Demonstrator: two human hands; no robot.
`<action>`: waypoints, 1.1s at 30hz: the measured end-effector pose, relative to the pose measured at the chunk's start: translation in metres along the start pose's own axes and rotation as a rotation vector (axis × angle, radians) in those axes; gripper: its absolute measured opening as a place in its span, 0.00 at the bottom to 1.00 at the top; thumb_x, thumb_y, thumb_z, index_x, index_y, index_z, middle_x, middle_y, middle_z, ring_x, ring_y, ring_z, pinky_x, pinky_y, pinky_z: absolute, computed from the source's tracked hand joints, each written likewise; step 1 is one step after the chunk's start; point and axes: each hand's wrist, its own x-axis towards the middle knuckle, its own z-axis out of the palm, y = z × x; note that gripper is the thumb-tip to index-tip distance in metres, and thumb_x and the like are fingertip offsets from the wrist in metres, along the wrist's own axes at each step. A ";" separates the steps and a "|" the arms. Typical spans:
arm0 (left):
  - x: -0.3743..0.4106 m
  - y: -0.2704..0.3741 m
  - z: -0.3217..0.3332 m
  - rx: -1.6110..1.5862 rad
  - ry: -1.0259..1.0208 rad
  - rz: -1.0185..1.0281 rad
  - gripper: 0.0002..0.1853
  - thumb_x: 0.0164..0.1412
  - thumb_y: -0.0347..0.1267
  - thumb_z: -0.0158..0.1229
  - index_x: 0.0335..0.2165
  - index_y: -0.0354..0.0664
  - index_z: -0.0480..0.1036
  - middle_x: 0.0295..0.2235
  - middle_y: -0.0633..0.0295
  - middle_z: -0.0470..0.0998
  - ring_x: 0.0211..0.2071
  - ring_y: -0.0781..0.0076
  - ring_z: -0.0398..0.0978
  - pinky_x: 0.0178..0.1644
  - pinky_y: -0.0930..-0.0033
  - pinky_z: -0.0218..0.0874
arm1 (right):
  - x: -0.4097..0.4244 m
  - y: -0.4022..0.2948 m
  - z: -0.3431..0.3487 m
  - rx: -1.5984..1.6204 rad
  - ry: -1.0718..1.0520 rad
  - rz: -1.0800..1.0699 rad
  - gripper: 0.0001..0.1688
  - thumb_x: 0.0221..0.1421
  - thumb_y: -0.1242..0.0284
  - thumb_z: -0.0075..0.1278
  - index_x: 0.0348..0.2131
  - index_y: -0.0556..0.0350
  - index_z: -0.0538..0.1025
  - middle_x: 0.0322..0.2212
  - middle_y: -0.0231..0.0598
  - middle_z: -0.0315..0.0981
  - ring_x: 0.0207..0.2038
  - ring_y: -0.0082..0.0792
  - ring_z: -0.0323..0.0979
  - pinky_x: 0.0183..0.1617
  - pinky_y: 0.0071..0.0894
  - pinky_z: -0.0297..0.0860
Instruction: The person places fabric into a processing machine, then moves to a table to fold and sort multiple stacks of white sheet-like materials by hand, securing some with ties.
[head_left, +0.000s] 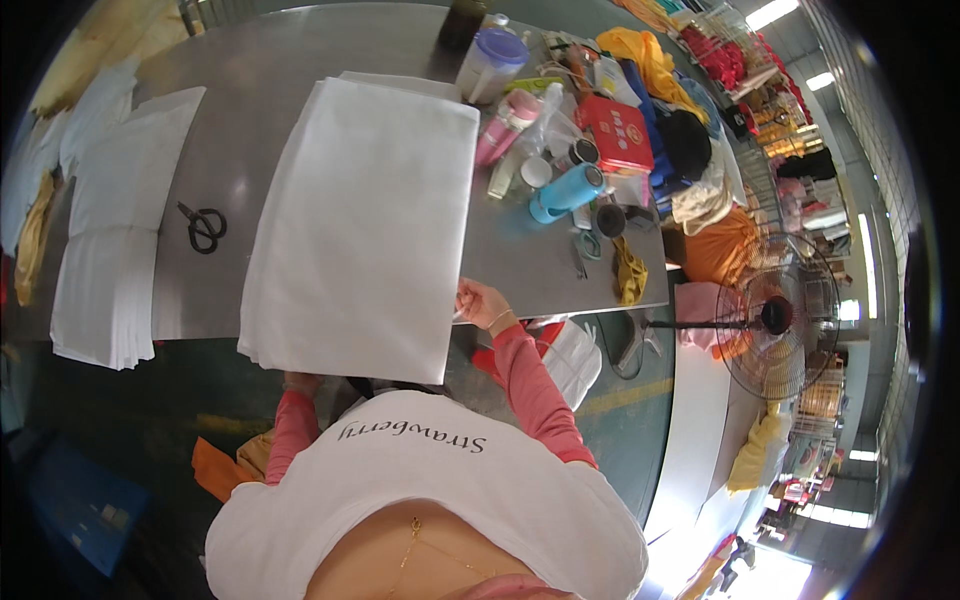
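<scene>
A stack of large white sheets (367, 225), fabric or paper, lies on the grey metal table (232, 45) before me and overhangs its near edge. My right hand (480, 302) is at the stack's right edge with its fingers bent; whether it grips a sheet is unclear. My left hand (302, 384) is mostly hidden beneath the overhanging near edge, with only the wrist area showing. Black-handled scissors (202, 227) lie left of the stack. Farther left, a folded pile of white sheets (112, 217) also hangs over the table's edge.
Right of the stack stand a blue bottle (566, 195), a pink bottle (508, 126) and a red box (615, 133). Small teal-handled scissors (589, 246) and yellow cloth (630, 271) lie near the corner. A stand fan (777, 315) is at the right.
</scene>
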 end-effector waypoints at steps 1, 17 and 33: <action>0.002 -0.003 -0.006 0.018 0.029 -0.031 0.20 0.53 0.40 0.47 0.42 0.41 0.66 0.41 0.56 0.70 0.43 0.58 0.66 0.46 0.58 0.58 | 0.005 -0.003 0.000 -0.022 0.005 0.029 0.12 0.51 0.75 0.43 0.37 0.63 0.69 0.21 0.29 0.69 0.17 0.19 0.62 0.34 0.21 0.62; 0.180 0.045 -0.154 0.102 -0.309 -0.136 0.20 0.57 0.42 0.42 0.39 0.38 0.69 0.34 0.57 0.74 0.35 0.67 0.72 0.37 0.66 0.63 | 0.030 -0.019 0.040 -0.095 0.123 0.133 0.07 0.47 0.78 0.39 0.20 0.62 0.68 0.15 0.32 0.65 0.12 0.21 0.56 0.21 0.20 0.59; 0.224 0.205 -0.172 -0.183 0.233 -0.296 0.19 0.57 0.44 0.45 0.41 0.44 0.69 0.35 0.67 0.73 0.36 0.79 0.69 0.38 0.75 0.57 | 0.084 -0.147 0.035 -0.987 -0.140 -0.502 0.14 0.52 0.67 0.45 0.35 0.60 0.69 0.23 0.36 0.69 0.21 0.24 0.69 0.24 0.21 0.67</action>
